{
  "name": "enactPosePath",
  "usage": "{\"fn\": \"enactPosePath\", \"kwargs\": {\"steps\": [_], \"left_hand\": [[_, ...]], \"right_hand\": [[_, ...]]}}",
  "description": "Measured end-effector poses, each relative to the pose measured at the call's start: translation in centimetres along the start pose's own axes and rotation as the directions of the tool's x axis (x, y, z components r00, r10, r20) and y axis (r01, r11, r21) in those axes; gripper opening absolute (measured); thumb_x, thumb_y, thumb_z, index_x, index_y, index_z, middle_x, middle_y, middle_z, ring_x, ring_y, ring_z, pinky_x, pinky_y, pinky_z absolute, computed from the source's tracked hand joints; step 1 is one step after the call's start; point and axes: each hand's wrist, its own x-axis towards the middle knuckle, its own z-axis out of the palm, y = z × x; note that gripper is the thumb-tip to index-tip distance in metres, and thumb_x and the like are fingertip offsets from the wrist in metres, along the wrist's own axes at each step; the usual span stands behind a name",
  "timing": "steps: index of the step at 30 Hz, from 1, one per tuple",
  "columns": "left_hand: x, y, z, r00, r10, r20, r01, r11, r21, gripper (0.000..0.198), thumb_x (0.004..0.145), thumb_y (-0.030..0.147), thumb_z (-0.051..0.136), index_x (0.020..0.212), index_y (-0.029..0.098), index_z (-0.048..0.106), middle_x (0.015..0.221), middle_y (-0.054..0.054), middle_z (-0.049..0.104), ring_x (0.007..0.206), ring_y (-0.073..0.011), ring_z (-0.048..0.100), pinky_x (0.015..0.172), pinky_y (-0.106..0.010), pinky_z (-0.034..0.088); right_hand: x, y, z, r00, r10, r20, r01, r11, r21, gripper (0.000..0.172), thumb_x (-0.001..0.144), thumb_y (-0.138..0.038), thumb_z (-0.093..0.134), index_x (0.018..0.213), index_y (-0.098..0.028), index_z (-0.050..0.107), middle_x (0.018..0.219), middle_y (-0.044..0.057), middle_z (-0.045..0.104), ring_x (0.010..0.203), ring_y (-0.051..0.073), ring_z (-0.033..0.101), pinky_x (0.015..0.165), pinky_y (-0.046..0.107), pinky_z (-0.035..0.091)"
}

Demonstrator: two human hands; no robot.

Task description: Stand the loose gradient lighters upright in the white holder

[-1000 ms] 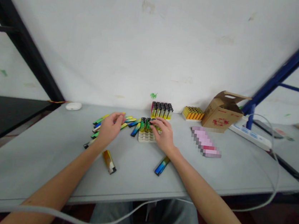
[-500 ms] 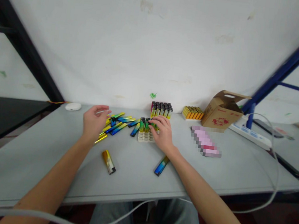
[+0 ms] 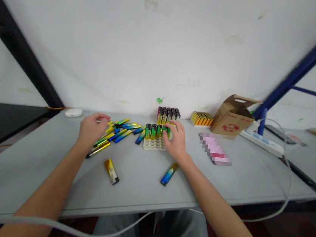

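Observation:
A white slotted tray (image 3: 152, 144) sits mid-table with a few green-yellow lighters (image 3: 152, 131) standing in its back row. My right hand (image 3: 176, 141) rests at the tray's right end, its fingers curled round a lighter standing there. To the left lies a loose pile of coloured lighters (image 3: 124, 129). Over the pile's left end is my left hand (image 3: 90, 130), with fingers bent; what they hold is hidden. Nearer me lie a gold lighter (image 3: 111, 171) and a blue-yellow lighter (image 3: 169, 173), each by itself.
By the wall stand a full block of dark-topped lighters (image 3: 168, 115), a tray of orange lighters (image 3: 202, 118) and an open cardboard box (image 3: 232, 119). A pink blurred object (image 3: 214, 149), a power strip (image 3: 260, 141) and a white oval object (image 3: 73, 112) lie around. A white cable (image 3: 104, 235) crosses the near edge.
My left hand moved left from the middle of the pile to its left end, rising and then coming back down. More lighters stand in the tray. My right hand stayed at the tray.

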Motion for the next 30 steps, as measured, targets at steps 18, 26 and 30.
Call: {"fn": "enactPosePath", "kwargs": {"steps": [18, 26, 30], "left_hand": [[-6.4, 0.8, 6.0, 0.917, 0.29, 0.274, -0.396, 0.75, 0.53, 0.048, 0.089, 0.038, 0.045, 0.131, 0.015, 0.051, 0.141, -0.021, 0.045, 0.128, -0.0403, 0.042, 0.103, -0.067, 0.03], [-5.5, 0.2, 5.9, 0.883, 0.368, 0.292, -0.465, 0.772, 0.432, 0.043, 0.089, 0.035, 0.044, 0.123, 0.011, 0.055, 0.131, -0.02, 0.052, 0.122, -0.035, 0.05, 0.102, -0.051, 0.04], [-4.4, -0.4, 5.5, 0.839, 0.451, 0.303, -0.537, 0.773, 0.338, 0.041, 0.083, 0.015, 0.041, 0.121, 0.01, 0.056, 0.124, -0.017, 0.057, 0.119, -0.0278, 0.053, 0.104, -0.041, 0.041]], "right_hand": [[-0.3, 1.9, 0.0, 0.98, 0.198, 0.006, -0.197, 0.98, -0.013, 0.034, 0.087, -0.028, 0.05, 0.117, -0.015, 0.054, 0.119, 0.015, 0.057, 0.115, 0.028, 0.049, 0.104, 0.047, 0.038], [-0.3, 1.9, 0.1, 0.98, 0.2, 0.012, -0.199, 0.98, -0.015, 0.034, 0.087, -0.029, 0.049, 0.117, -0.015, 0.053, 0.118, 0.015, 0.057, 0.115, 0.028, 0.049, 0.104, 0.048, 0.039], [-0.3, 1.8, 0.0, 0.98, 0.198, 0.013, -0.198, 0.98, -0.014, 0.034, 0.086, -0.028, 0.049, 0.116, -0.014, 0.054, 0.118, 0.016, 0.056, 0.115, 0.028, 0.049, 0.104, 0.047, 0.039]]}}
